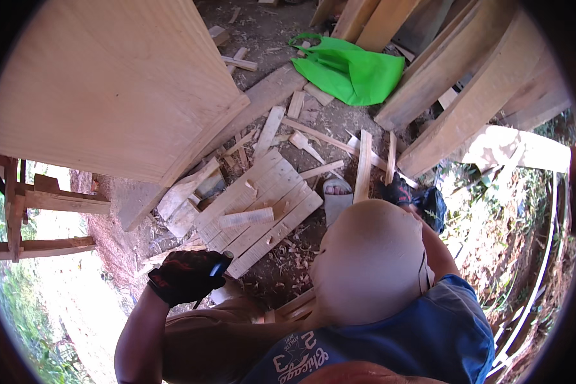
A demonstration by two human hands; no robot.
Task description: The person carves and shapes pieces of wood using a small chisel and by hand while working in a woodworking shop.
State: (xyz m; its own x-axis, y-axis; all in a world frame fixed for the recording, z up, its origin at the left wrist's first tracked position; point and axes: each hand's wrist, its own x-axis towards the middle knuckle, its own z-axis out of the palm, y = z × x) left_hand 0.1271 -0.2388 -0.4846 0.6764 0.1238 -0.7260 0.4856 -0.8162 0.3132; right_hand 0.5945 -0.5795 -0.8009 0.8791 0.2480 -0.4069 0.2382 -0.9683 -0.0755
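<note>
My left hand (184,278), in a black glove with red marks, is closed round a dark-handled tool (228,255). The handle's rounded end sticks out by the thumb, and a thin dark part shows below the fist; its kind is unclear. Beside it lies a slatted wooden board (269,190) with a short pale wood block (246,217) and chips on top. My right hand (398,191), also gloved in black, is beyond my raised knee, beside a narrow wooden strip (391,159). The knee partly hides it, so its grip does not show. A longer strip (363,168) stands near my sandalled foot.
A large plywood panel (109,83) takes up the upper left. A bright green bag (352,67) lies at the far side, near thick leaning planks (467,89). Offcuts and shavings litter the dirt ground. A dark crumpled thing (434,210) lies by my right hand.
</note>
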